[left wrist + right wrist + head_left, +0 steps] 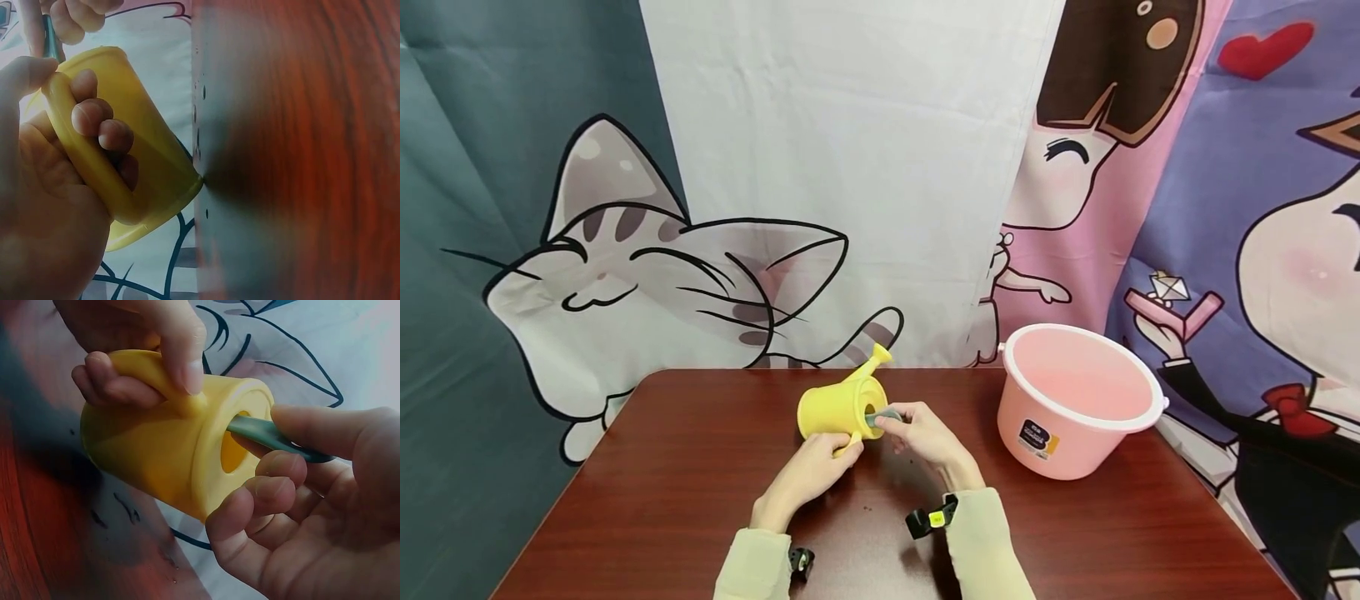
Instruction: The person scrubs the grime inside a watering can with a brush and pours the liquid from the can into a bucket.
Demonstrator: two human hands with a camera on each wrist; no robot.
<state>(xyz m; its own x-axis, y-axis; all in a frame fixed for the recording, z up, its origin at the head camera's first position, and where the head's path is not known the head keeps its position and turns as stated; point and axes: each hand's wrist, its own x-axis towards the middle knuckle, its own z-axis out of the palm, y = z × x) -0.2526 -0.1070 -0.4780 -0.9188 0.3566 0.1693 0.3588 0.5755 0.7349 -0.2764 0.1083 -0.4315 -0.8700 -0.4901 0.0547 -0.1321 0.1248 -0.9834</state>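
A small yellow watering can [831, 410] lies tipped over near the table's far side, its opening toward the right and its spout pointing up and back. My left hand [820, 464] grips the can by its handle [87, 150], fingers wrapped through the loop. Between thumb and fingers, my right hand [928, 437] pinches a grey-green handle-like tool [269, 434]. The tool's far end passes through the round hole in the can's top and is hidden inside, so its kind does not show. Whether the can touches the table is hard to tell.
A pink bucket [1075, 457] with a white rim stands to the right of my hands. Small drops or specks dot the dark red-brown wooden table [647, 500]. Behind its far edge hangs a printed cloth backdrop [850, 167].
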